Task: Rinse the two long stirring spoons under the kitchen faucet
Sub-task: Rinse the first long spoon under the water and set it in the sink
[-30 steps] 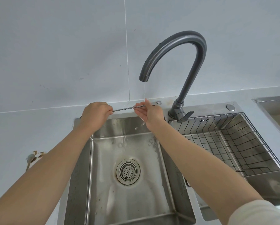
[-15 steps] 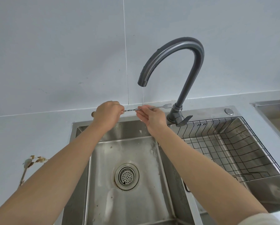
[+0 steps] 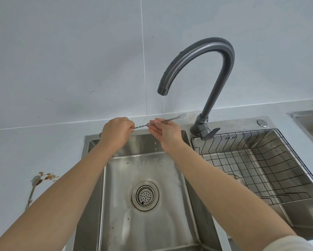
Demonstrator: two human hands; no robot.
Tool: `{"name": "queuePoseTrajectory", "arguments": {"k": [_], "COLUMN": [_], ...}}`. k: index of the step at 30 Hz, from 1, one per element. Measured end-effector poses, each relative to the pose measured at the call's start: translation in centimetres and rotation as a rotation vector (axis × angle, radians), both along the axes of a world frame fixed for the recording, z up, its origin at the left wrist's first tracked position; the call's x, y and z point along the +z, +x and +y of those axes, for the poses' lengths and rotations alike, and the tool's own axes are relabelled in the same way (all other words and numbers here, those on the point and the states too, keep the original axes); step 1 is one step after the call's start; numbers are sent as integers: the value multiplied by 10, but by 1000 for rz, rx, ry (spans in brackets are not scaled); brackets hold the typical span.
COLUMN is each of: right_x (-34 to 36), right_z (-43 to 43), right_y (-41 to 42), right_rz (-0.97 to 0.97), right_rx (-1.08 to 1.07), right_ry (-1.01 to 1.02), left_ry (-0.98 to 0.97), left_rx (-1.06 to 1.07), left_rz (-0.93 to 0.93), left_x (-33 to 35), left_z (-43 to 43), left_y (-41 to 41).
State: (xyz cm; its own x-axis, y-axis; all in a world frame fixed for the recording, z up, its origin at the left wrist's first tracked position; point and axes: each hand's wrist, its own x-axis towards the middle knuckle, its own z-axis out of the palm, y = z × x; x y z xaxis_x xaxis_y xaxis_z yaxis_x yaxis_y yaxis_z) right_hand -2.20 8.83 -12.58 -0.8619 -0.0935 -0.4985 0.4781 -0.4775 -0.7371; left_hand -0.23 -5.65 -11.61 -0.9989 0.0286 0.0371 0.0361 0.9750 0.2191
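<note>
Left hand [image 3: 116, 132] grips, right hand [image 3: 165, 131] pinches one twisted steel stirring spoon [image 3: 141, 126] under the grey curved faucet [image 3: 206, 57]; a second spoon [image 3: 33, 187] lies beyond the steel sink [image 3: 85, 142]'s left edge.

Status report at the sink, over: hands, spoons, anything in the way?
Left hand grips stirring spoon at one end; right hand pinches its shaft under the faucet stream. Second spoon lies on counter, left. Nothing in the way.
</note>
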Motion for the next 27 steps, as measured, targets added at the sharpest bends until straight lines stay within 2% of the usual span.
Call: {"name": "queuePoseTrajectory", "arguments": {"k": [9,15,17,18,20,23,24,25,27], "right_x": [2,5,9,12,14,10,7,5,4], "right_z": [-3,7,13,15,20,26,28,30,37], "right_y": [-5,-3,-1,1,4,1,-3,-7,-14], "right_rz": [-168,-154,-122,-57,212,924,1091,1137,1005], "right_rx": [44,146,229,285,377,295,271,352,632], "right_ry": [29,129,220,320,659,1382,1528,1638,1755], "left_ry": [-37,-26,-35,-45,-62,-88,-92,-96,-104], "left_rx": [19,68,97,104,96,48,28,13,-8], "left_rz": [6,75,104,118,138,164,174,179,181], "left_x": [-5,-13,-15,-15,-15,-16,-17,-18,-18], "left_z": [-8,-12,-17,-20,-22,-19,-17,-14,-9], "left_y": [-2,-10,-12,-13,-15,-18,-19,-20,-21]}}
